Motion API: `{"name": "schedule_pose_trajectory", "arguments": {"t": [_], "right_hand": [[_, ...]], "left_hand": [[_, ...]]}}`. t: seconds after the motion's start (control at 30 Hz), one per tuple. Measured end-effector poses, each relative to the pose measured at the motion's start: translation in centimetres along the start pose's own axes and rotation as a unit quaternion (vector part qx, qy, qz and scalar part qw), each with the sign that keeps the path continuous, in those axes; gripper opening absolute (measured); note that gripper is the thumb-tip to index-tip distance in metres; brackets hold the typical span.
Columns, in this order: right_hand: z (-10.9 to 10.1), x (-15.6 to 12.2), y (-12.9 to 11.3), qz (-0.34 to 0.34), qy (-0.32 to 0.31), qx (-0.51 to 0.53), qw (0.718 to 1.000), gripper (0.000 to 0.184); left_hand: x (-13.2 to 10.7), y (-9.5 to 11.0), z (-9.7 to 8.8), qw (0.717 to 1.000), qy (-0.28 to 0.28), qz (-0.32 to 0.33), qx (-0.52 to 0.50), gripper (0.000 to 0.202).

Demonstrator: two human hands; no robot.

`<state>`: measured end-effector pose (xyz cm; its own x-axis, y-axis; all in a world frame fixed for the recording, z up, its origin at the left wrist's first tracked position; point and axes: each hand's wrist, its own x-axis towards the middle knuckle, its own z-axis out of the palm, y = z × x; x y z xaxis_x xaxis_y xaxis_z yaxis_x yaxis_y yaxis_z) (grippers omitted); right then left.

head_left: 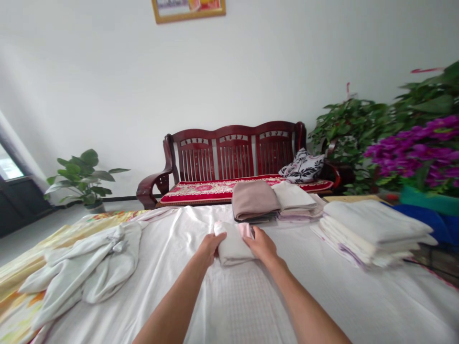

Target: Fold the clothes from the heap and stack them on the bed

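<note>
A small folded white cloth (234,246) with a pink patch at its far right corner lies on the white sheet (172,282) in front of me. My left hand (211,246) grips its left edge, thumb on top. On the opposite edge, my right hand (261,242) holds the cloth by the pink part; some of its fingers are hidden. Just beyond the hands sits a folded brownish-pink cloth pile (255,198). Beside that pile is a stack of folded white and pale pink cloths (296,198).
A taller stack of folded white cloths (376,224) stands at the right. Crumpled white clothing (107,267) lies at the left. Behind are a red wooden bench (234,148) with a patterned cushion (303,166), a potted plant (86,179) and purple flowers (419,153).
</note>
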<state>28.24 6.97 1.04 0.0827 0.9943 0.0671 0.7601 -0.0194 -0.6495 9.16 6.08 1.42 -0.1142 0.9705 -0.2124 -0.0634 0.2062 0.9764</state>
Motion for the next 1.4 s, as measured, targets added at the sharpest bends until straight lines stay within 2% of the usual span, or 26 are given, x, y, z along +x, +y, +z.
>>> {"name": "schedule_pose_trajectory", "arguments": {"t": [0.13, 0.2, 0.23, 0.33, 0.4, 0.47, 0.6, 0.67, 0.7, 0.8, 0.87, 0.97, 1.03, 1.1, 1.17, 1.27, 1.4], "right_hand": [[-0.1, 0.1, 0.5, -0.022, -0.036, 0.167, 0.985, 0.049], [-0.7, -0.5, 0.5, -0.059, -0.064, 0.27, 0.959, 0.052], [-1.1, -0.9, 0.4, -0.078, -0.086, 0.343, 0.932, 0.055], [-2.7, -2.4, 0.1, -0.095, -0.181, 0.533, 0.821, 0.067], [-3.7, -3.4, 0.0, -0.065, -0.237, 0.572, 0.783, 0.068], [-4.5, -4.3, 0.0, -0.032, -0.25, 0.587, 0.769, 0.066], [-6.7, -5.8, 0.7, 0.007, -0.177, 0.596, 0.783, 0.053], [-8.9, -6.4, 1.4, 0.023, -0.125, 0.595, 0.794, 0.048], [-10.5, -6.6, 1.8, 0.029, -0.095, 0.596, 0.797, 0.046], [-16.8, -6.6, 3.3, 0.028, -0.001, 0.595, 0.803, 0.039], [-21.9, -6.2, 4.6, 0.024, 0.052, 0.584, 0.81, 0.03], [-29.0, -5.0, 7.2, 0.038, 0.118, 0.548, 0.827, 0.015], [-32.2, -4.1, 9.5, 0.068, 0.13, 0.507, 0.849, 0.009], [-33.7, -3.2, 11.9, 0.111, 0.145, 0.421, 0.888, 0.007], [-34.1, -2.5, 13.9, 0.153, 0.155, 0.343, 0.914, 0.003], [-34.2, -1.7, 15.3, 0.168, 0.148, 0.308, 0.925, 0.007], [-35.6, -0.9, 14.8, 0.14, 0.123, 0.316, 0.93, 0.008]], "left_hand": [[-2.3, 0.4, 0.7, 0.999, -0.022, 0.0, -0.048, 0.034], [-3.8, 0.8, 0.7, 0.993, -0.052, 0.028, -0.104, 0.043], [-4.5, 1.0, 0.6, 0.987, -0.074, 0.042, -0.133, 0.048], [-6.1, 1.8, 0.3, 0.972, -0.131, 0.059, -0.188, 0.062], [-6.6, 2.1, 0.2, 0.967, -0.151, 0.049, -0.201, 0.066], [-6.9, 2.1, 0.5, 0.965, -0.16, 0.034, -0.206, 0.066], [-7.5, 1.7, 1.1, 0.969, -0.182, 0.001, -0.164, 0.059], [-7.7, 1.1, 0.9, 0.973, -0.195, -0.007, -0.125, 0.06], [-7.6, 0.6, 0.6, 0.978, -0.183, 0.0, -0.098, 0.062], [-6.6, -1.6, -1.0, 0.993, -0.094, 0.067, 0.021, 0.071], [-5.6, -3.3, -2.4, 0.985, -0.046, 0.125, 0.108, 0.073], [-4.3, -5.1, -3.9, 0.966, -0.018, 0.18, 0.182, 0.069], [-4.0, -5.6, -4.4, 0.956, -0.02, 0.197, 0.217, 0.062], [-4.1, -5.5, -4.4, 0.944, -0.024, 0.212, 0.253, 0.054], [-4.4, -5.4, -4.3, 0.933, -0.021, 0.224, 0.281, 0.047], [-4.6, -5.3, -4.1, 0.924, -0.021, 0.236, 0.301, 0.04], [-4.4, -5.5, -4.3, 0.91, -0.022, 0.257, 0.326, 0.034]]}}
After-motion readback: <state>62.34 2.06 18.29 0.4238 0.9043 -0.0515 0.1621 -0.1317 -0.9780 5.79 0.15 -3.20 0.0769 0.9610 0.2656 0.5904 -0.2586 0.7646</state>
